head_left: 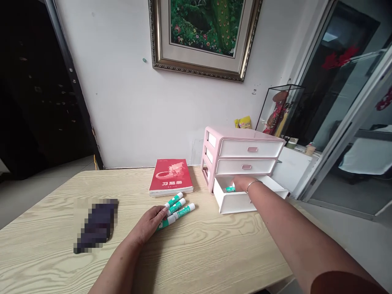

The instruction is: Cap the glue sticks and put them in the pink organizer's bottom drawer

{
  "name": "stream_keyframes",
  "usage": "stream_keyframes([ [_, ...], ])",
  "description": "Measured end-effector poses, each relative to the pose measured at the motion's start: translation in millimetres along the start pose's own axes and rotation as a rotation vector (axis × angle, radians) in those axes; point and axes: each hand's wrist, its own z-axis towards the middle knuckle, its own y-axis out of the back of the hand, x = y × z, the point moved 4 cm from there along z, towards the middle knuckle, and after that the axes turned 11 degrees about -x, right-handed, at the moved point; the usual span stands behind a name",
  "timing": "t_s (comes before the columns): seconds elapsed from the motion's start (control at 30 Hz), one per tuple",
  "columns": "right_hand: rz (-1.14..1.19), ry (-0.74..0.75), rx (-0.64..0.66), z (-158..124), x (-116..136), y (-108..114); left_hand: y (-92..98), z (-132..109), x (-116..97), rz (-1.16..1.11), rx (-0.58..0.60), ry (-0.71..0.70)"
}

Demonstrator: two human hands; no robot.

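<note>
Head view: right hand (245, 184) in the open bottom drawer (235, 203) of a pink-and-white drawer unit (245, 149) — grip narrow on a glue stick (229, 189). Left hand (147, 223) against more glue sticks (179, 208) on the wooden surface (214, 253) — can't tell if held.

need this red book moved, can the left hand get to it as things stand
Likely yes. The left hand is at the white-and-green tubes, and the red book lies just beyond them on the wooden table. The tubes lie low, so the hand could probably pass over them.
</note>
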Motion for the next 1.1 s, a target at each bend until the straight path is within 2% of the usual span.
stream_keyframes([
  [0.1, 0.002, -0.026, 0.057, -7.5, 1.5, 0.0, 1.7, -0.7, -4.2, -0.007, -0.017, -0.010],
  [0.23, 0.025, -0.015, 0.003, -20.3, 7.7, 12.3, 3.3, -1.1, -8.0, -0.005, -0.043, -0.017],
  [0.43, 0.039, 0.054, -0.241, -52.4, 34.6, 48.9, 5.1, -1.4, -5.6, -0.027, -0.085, 0.054],
  [0.5, 0.077, 0.116, -0.337, -72.7, 56.9, 55.7, 7.0, -1.4, -4.7, -0.022, -0.116, 0.079],
  [0.57, 0.181, 0.276, -0.468, -97.0, 88.7, 58.0, 9.5, -1.2, -3.6, -0.009, -0.156, 0.100],
  [0.63, 0.262, 0.470, -0.481, -118.8, 124.0, 50.2, 11.4, -0.9, -1.7, 0.002, -0.191, 0.115],
  [0.7, 0.302, 0.626, -0.437, -131.8, 155.5, 36.0, 12.3, -0.3, 1.0, 0.006, -0.215, 0.118],
  [0.83, 0.313, 0.853, -0.344, -128.9, 199.6, 3.7, 12.2, 1.0, 4.8, -0.006, -0.237, 0.103],
  [0.93, 0.262, 0.930, -0.344, -112.1, 220.1, -16.6, 12.3, 1.2, 4.5, -0.016, -0.240, 0.094],
  [1.1, 0.176, 0.955, -0.356, -84.0, 242.4, -43.2, 12.4, 1.8, 5.2, -0.026, -0.231, 0.104],
])
